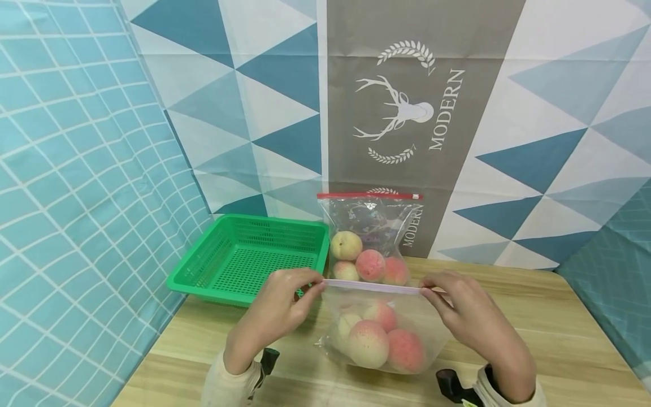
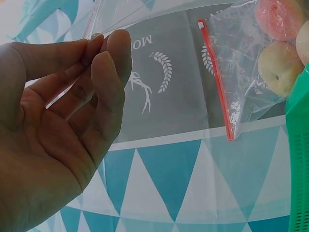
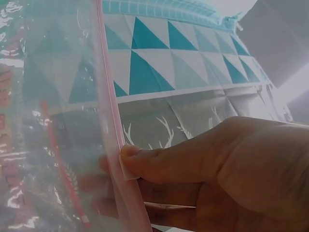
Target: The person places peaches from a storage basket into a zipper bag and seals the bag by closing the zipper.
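A clear zip bag (image 1: 373, 316) with a pale pink zip strip (image 1: 373, 286) stands on the table, several peaches (image 1: 368, 343) inside it. At the strip's left end, my left hand (image 1: 277, 308) pinches the top corner between thumb and fingers. My right hand (image 1: 470, 314) pinches the opposite corner. In the right wrist view the thumb of that hand (image 3: 193, 164) presses on the strip's end, while other fingers show through the plastic behind. The left wrist view has the left hand (image 2: 63, 116) with thumb and fingertips together at the bag's edge.
Behind the held bag stands another clear bag (image 1: 376, 223) with a red zip (image 1: 366, 196) and several peaches. A green slotted basket (image 1: 249, 226) sits at the back left on the wooden table (image 1: 534, 316). Patterned cloth (image 1: 285, 73) hangs along the back.
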Demonstrator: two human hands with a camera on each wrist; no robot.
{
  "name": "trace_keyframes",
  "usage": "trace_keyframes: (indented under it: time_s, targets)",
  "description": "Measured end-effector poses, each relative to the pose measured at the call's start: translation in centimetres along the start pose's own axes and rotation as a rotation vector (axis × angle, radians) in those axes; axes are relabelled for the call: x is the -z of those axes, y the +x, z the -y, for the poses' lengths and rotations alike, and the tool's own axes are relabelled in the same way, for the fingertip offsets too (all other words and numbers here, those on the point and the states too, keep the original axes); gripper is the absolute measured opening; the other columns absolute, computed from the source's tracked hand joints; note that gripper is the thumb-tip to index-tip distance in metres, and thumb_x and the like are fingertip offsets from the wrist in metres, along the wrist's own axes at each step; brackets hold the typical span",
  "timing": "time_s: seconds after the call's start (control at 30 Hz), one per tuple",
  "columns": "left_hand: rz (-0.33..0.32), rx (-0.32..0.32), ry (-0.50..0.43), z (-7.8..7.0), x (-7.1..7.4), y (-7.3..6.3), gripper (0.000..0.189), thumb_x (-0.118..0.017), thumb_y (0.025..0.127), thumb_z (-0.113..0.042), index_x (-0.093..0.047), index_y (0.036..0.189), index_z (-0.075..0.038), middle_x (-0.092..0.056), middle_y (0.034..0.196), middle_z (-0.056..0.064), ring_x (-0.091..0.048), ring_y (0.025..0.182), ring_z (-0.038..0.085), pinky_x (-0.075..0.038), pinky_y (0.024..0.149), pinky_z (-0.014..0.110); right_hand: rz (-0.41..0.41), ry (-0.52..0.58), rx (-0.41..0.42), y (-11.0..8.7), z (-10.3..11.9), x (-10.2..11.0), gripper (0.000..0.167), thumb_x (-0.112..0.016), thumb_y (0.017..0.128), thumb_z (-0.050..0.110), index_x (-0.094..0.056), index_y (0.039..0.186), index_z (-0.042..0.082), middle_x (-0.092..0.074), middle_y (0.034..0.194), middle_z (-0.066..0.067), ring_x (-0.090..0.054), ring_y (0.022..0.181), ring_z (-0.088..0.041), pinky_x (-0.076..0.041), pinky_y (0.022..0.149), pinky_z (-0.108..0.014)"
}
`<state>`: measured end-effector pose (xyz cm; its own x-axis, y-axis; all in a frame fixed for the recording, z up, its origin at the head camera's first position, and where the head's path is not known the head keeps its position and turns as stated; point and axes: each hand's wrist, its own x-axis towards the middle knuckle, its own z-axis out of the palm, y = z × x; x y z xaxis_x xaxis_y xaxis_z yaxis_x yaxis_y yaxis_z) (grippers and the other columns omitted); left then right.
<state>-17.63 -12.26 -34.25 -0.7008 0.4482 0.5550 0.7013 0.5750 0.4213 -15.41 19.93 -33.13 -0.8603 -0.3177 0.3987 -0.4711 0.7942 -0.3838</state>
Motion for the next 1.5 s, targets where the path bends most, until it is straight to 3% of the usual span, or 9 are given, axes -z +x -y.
trace_keyframes:
  time_s: [0.53, 1.23, 1.5]
  targets:
    - [0.001, 0.008, -0.003, 0.1, 0.4, 0.2, 0.009, -0.066, 0.096, -0.015, -0.074, 0.092, -0.015, -0.069, 0.084, -0.008, -0.053, 0.065, 0.002, -0.049, 0.056, 0.020, 0.001, 0.031, -0.078, -0.7, -1.4, 1.2, 0.014, -0.067, 0.095, 0.009, -0.074, 0.106, 0.008, -0.073, 0.102, -0.005, -0.070, 0.095, -0.028, -0.057, 0.077, -0.047]
    - [-0.040, 0.004, -0.018, 1.0, 0.8, 0.0, 0.010, -0.066, 0.096, -0.013, -0.076, 0.096, -0.011, -0.073, 0.094, -0.003, -0.062, 0.074, 0.004, -0.051, 0.058, 0.018, -0.011, 0.009, -0.152, -2.1, -4.4, 2.7, 0.018, -0.063, 0.098, 0.011, -0.073, 0.109, 0.000, -0.072, 0.105, -0.017, -0.066, 0.100, -0.039, -0.051, 0.080, -0.059]
    - [-0.023, 0.006, -0.012, 1.0, 0.6, 0.0, 0.009, -0.066, 0.095, -0.012, -0.075, 0.093, -0.013, -0.072, 0.089, -0.006, -0.059, 0.071, 0.003, -0.050, 0.058, 0.018, -0.001, 0.007, -0.167, -2.4, -4.6, 3.0, 0.016, -0.063, 0.098, 0.010, -0.072, 0.107, 0.000, -0.073, 0.100, -0.011, -0.069, 0.088, -0.033, -0.054, 0.071, -0.050]
